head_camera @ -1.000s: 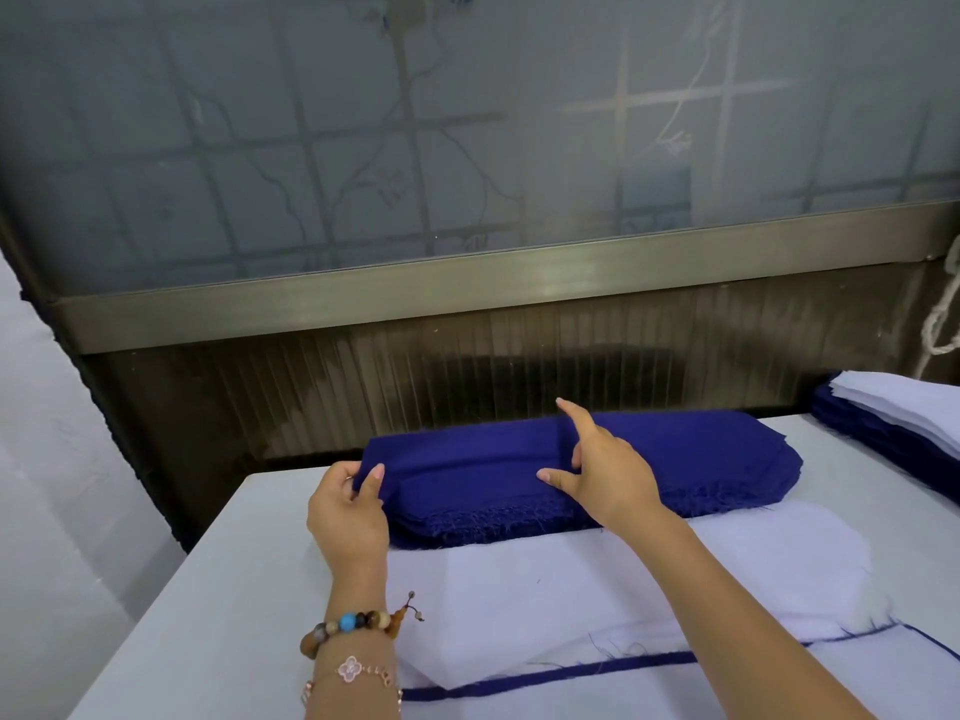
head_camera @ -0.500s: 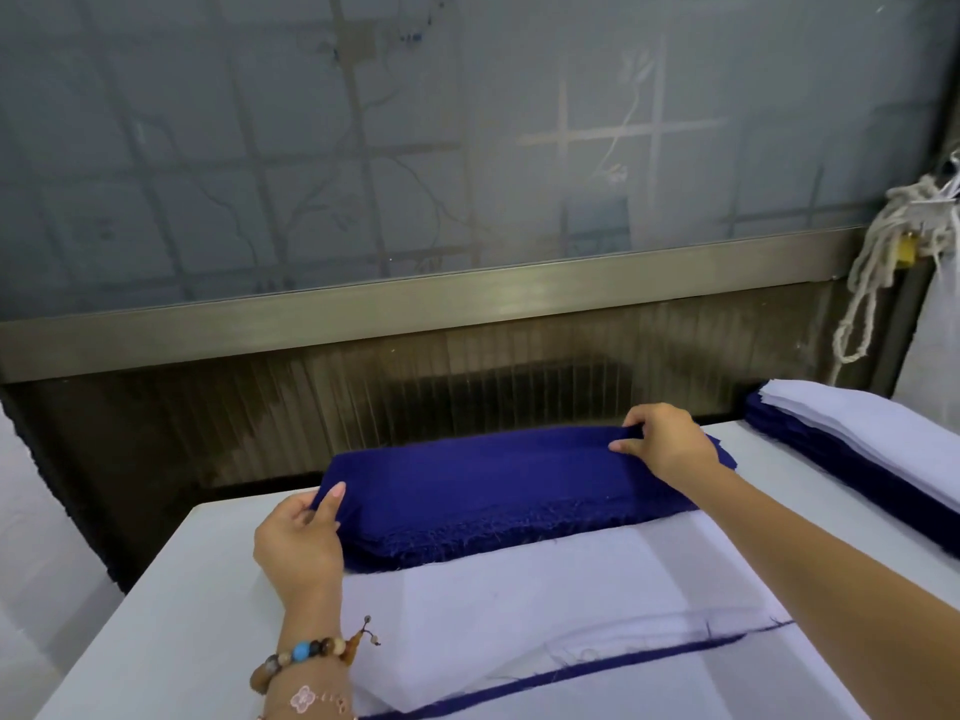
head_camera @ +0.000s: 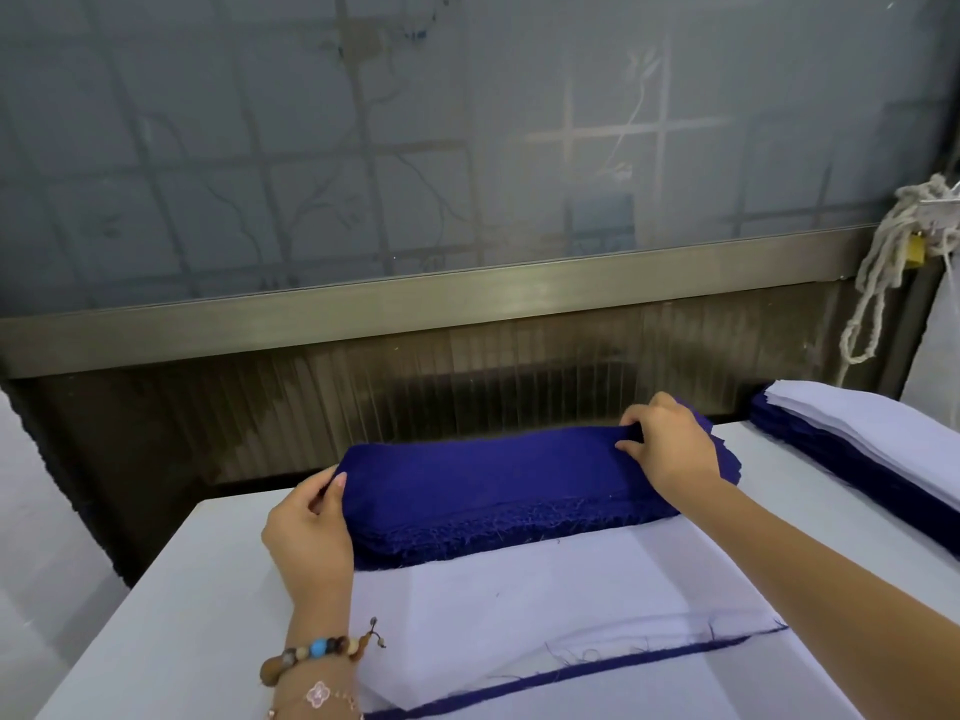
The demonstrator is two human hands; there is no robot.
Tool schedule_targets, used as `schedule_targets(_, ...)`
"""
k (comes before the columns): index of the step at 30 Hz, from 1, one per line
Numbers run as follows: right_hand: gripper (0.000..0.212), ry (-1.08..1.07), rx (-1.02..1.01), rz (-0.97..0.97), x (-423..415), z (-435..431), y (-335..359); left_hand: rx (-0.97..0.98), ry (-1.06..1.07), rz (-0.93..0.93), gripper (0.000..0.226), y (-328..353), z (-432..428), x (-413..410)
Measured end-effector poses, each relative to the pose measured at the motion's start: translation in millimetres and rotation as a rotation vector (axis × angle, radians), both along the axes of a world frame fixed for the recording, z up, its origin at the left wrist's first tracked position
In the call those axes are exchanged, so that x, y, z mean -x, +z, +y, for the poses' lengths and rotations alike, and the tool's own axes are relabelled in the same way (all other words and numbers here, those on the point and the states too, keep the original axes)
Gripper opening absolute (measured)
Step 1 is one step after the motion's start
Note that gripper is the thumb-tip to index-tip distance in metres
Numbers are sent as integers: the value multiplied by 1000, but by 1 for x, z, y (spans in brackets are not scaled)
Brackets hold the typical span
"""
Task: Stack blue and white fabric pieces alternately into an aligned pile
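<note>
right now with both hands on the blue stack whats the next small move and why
Probably lift the top blue piece: the left hand and right hand each pinch an end of it, and the near pile shows white on top.

The left hand (head_camera: 311, 532) has a longish, rounded thumbnail (head_camera: 340, 479) with a pale pink shine, and both forearms are bare. Round the left wrist sits a bead bracelet (head_camera: 311, 654) of brown wooden beads in light and dark shades, with one bright blue bead and a small knotted dangle at one end. Just below it lies a thin rose-gold chain (head_camera: 345, 698) bearing a pale pink four-petal clover charm (head_camera: 318, 694).
</note>
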State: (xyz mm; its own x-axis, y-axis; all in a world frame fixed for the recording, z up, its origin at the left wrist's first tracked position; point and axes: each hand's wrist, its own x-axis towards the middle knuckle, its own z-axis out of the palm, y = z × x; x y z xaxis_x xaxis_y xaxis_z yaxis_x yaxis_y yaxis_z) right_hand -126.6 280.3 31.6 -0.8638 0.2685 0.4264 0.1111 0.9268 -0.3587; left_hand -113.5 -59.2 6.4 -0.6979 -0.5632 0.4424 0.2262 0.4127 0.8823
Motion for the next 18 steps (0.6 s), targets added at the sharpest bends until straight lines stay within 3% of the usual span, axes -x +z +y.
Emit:
schedule_targets(4, 22, -75, -185, 25, -1, 0, 4, -90, 13, -28, 26, 1, -3, 2)
schedule_targets(7, 35, -111, -187, -133, 0, 12, 10, -167, 15, -51, 30, 1, -6, 3)
schedule_targets(11, 37, -170, -37, -361, 4, 35, 20, -180, -12, -71, 24, -1, -7, 5)
schedule_targets(13, 36, -197, 50, -384, 5, 50, 21, -180, -25, -88, 22, -2, -6, 6)
schedule_targets(18, 56, -186, 352, -362, 3, 74, 11, -163, -24, -119, 24, -3, -5, 8)
